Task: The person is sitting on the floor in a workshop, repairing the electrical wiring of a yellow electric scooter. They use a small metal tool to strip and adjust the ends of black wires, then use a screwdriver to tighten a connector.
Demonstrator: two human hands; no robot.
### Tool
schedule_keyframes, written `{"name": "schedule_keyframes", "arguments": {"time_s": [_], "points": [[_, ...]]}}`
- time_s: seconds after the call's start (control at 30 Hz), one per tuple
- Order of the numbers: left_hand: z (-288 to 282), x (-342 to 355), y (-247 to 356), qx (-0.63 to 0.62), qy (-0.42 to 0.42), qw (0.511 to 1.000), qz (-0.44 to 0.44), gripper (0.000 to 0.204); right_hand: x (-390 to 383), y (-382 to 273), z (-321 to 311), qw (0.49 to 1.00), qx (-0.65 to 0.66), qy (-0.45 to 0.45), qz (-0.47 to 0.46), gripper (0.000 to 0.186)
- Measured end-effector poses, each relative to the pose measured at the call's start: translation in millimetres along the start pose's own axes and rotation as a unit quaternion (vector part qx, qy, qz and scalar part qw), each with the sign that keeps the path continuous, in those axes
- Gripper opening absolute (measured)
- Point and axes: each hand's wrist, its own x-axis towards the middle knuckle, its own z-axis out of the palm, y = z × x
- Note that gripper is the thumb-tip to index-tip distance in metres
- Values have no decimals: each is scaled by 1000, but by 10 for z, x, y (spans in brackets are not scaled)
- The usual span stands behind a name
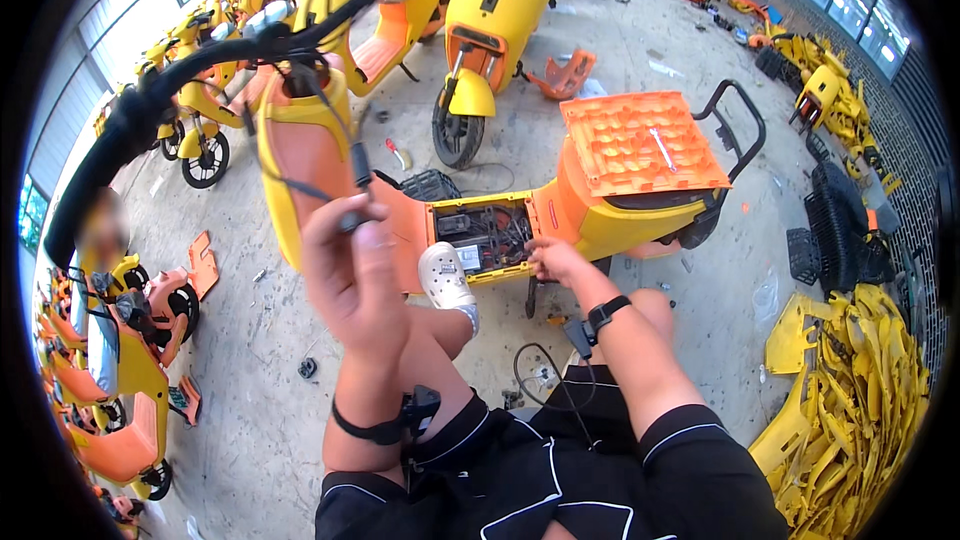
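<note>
A yellow and orange electric scooter (600, 230) stands in front of me with its floor compartment (430, 225) uncovered, showing black wires and dark parts inside. Raised before the steering column, my left hand (355, 265) is closed in a pinch on a black cable connector (352, 221). Black cable (360, 165) hangs from the handlebar (345, 12) down to that hand. At the compartment's right edge, my right hand (556, 260) has its fingers curled against the yellow rim; what they grip, if anything, is hidden. My foot in a white clog (445, 277) rests by the compartment's left end.
An orange panel (600, 140) lies on the scooter's seat with a wrench (663, 150) on it. More scooters (490, 20) stand behind and at left. A heap of yellow panels (850, 400) fills the lower right. A red-handled screwdriver (393, 149) lies on the floor.
</note>
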Motion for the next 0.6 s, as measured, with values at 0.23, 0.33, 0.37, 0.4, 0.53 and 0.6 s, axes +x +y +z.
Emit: {"name": "schedule_keyframes", "arguments": {"time_s": [0.23,0.33,0.37,0.4,0.53,0.6], "points": [[-140,-61,34,0,-10,1000,-9,18,-1259,-1432,593,961,180,-134,-159,33],[-116,-96,52,3,-33,997,-63,18,-1552,-1669,679,925,218,-203,-237,31],[-102,-105,25,-2,-39,997,-63,18,-1676,-1734,732,925,204,-194,-256,30],[-98,-108,14,5,-41,997,-59,18,-1781,-1822,802,924,191,-186,-275,29],[-112,-108,-11,25,-42,997,-52,19,-2101,-2130,1111,915,140,-170,-337,28],[-116,-139,29,39,-42,997,-46,19,-2261,-2249,1215,902,132,-182,-368,27]]}}
